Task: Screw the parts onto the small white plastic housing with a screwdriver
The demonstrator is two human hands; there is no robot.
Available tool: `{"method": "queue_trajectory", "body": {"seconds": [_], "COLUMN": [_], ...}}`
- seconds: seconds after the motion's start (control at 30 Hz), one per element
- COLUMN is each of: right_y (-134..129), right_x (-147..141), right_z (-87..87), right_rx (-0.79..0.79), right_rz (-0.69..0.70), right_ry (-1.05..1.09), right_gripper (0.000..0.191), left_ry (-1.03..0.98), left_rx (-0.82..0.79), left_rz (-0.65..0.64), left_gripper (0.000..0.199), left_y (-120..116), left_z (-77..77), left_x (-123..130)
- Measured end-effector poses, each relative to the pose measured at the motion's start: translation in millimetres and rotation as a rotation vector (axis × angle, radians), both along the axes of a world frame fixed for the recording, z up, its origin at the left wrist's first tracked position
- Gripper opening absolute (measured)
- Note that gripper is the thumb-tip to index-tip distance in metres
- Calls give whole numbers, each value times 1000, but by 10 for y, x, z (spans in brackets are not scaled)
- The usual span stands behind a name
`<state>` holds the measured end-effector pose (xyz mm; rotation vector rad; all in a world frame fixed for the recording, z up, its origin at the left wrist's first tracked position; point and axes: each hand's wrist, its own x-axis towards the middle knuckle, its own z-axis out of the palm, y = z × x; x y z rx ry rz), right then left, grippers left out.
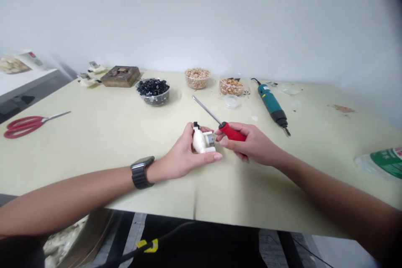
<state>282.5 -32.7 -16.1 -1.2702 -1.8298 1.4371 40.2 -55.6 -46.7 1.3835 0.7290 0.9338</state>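
My left hand (182, 155), a dark watch on its wrist, is closed round a small white plastic part (199, 140). That part has a black piece on top and a grey metal cylinder, perhaps a motor, between two white posts on its right side. In my right hand (254, 142) is a screwdriver (233, 132) with a red handle. Its metal shaft slants up and to the left, with the tip above and apart from the white part. The two hands are close together over the middle of the table.
Behind the hands stand a bowl of black pieces (153, 91), two tubs of small screws (197, 78) and a clear lid (232, 101). A teal electric screwdriver (271, 105) lies right, a bottle (385, 162) farther right. Red scissors (29, 125) and a brown block (120, 76) are left.
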Motion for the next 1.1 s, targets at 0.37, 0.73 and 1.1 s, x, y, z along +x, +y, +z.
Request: {"method": "queue_trajectory", "body": {"seconds": [0.37,0.73,1.1], "right_y": [-52,87,66], "right_x": [-198,65,128], "right_z": [-133,-78,0], "right_rx": [-2,-143,-130], "right_rz": [-197,-196,-147], "right_ry": [186,260,227], "right_gripper": [53,50,46], "left_ry": [-182,162,560], "left_rx": [33,157,729], "left_rz": [-94,-43,45], "left_gripper": [67,44,29], "left_y": [47,196,271], "left_z": [-150,6,18], "left_x": [106,-36,-164]}}
